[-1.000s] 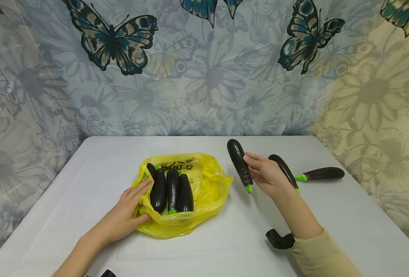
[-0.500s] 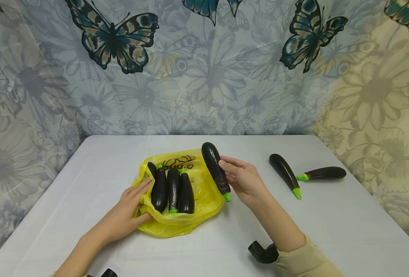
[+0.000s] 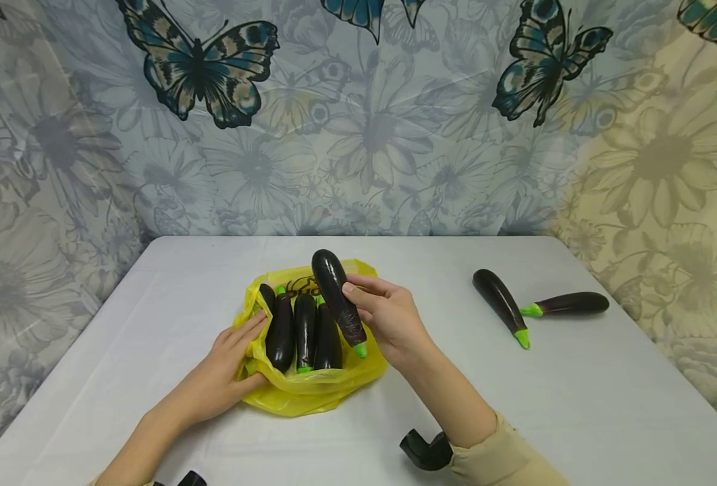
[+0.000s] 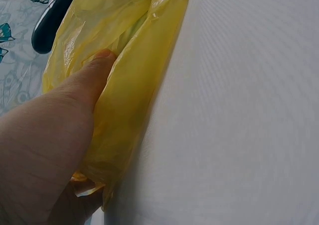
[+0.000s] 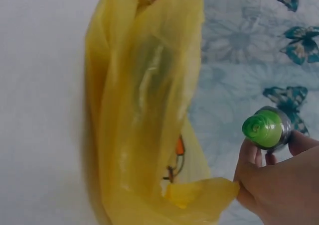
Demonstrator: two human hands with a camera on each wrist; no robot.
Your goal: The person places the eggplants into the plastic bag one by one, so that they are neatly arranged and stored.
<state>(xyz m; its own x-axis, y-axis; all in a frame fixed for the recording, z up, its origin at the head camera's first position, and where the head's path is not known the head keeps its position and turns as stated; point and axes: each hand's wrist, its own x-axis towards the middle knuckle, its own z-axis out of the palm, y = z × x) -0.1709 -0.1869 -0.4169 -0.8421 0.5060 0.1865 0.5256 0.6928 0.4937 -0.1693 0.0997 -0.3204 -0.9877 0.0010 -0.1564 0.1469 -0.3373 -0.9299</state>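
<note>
Eggplant [image 3: 337,297] over bag [image 3: 310,399] — contact unclear

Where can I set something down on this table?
Bare table lies left of the left hand and bag, and between the right hand and two loose eggplants. The near right, this side of those, looks free too. The bag is crowded: eggplants inside, held eggplant over it.

Eggplants [image 3: 305,331] in bag [image 3: 298,398] on table [image 3: 577,398]
</note>
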